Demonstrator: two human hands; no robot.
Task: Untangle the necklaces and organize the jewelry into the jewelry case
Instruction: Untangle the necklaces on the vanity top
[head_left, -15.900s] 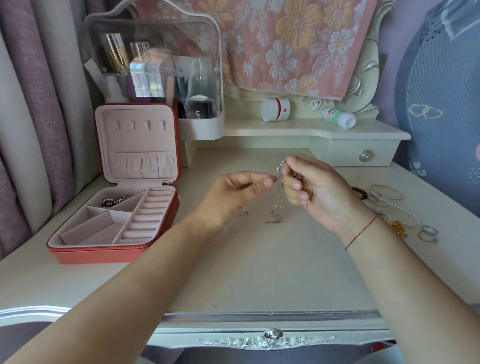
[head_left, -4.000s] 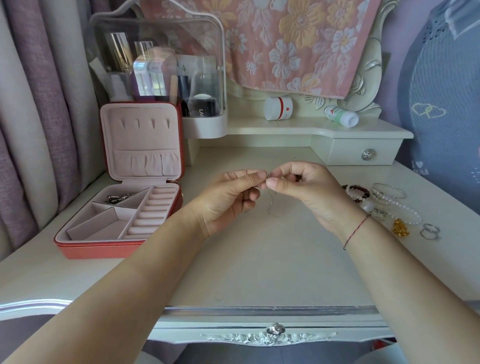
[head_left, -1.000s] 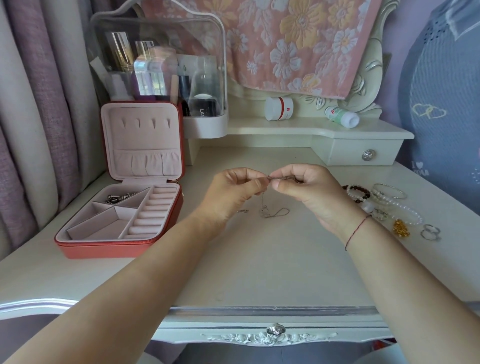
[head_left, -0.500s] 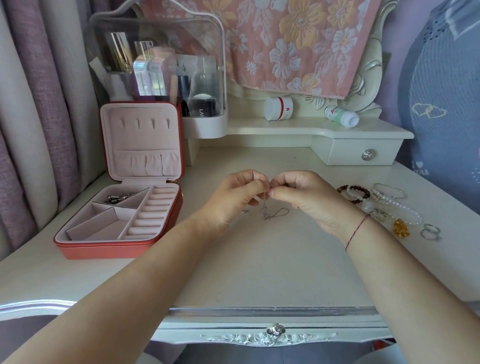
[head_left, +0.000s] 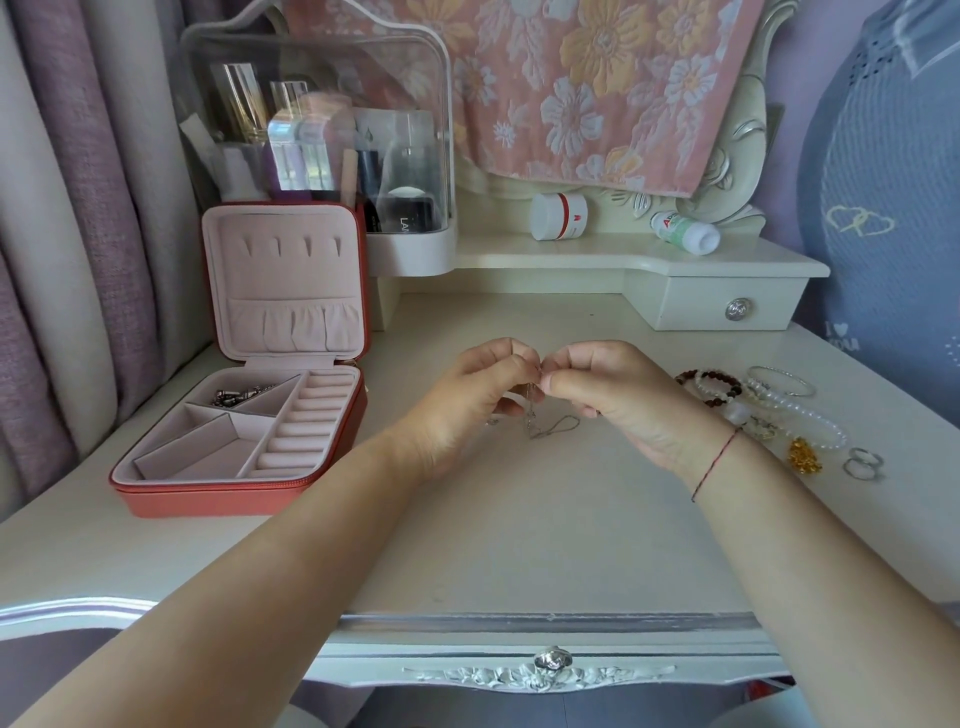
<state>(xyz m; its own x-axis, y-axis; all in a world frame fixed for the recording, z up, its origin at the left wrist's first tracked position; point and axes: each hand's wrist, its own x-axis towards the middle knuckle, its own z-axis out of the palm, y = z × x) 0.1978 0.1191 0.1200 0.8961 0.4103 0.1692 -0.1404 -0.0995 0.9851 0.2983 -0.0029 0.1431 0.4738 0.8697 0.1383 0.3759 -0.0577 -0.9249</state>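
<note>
Necklace (head_left: 530, 413) tail now on vanity (head_left: 519, 525); left hand (head_left: 467, 402), right hand (head_left: 615, 397) pinch it; jewelry case (head_left: 208, 501) open by curtain (head_left: 78, 260).

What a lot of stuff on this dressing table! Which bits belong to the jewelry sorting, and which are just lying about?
Job: necklace, pinched by left hand and right hand; jewelry case, open; bracelets; rings.
Lying about: cosmetics box, white jar, tipped bottle, floral cloth.
</note>
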